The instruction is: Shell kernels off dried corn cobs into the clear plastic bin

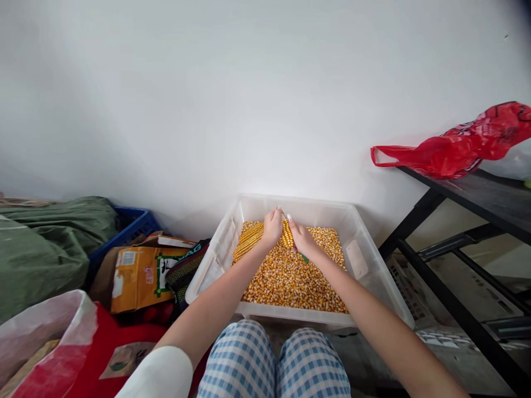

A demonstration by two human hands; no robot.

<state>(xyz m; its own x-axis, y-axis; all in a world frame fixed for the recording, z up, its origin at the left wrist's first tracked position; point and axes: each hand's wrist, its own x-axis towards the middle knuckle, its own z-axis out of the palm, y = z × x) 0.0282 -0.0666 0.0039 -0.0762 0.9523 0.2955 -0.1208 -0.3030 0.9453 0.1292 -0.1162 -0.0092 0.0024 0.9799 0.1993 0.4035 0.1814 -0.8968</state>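
A large translucent plastic bin holds a bed of loose yellow corn kernels. Above the kernels, an ear of corn is held between my two hands. My left hand is closed around its left side. On the other side, my right hand grips the ear, thumb pointing up along it. A small green piece shows beneath my right palm; its kind is hidden. More whole corn ears lie on the kernels left of my left hand.
Left of the bin are an orange carton, a dark mesh bag, a blue crate under green cloth, and a red-and-white sack. At right, a black metal rack carries a red plastic bag. A white wall stands behind.
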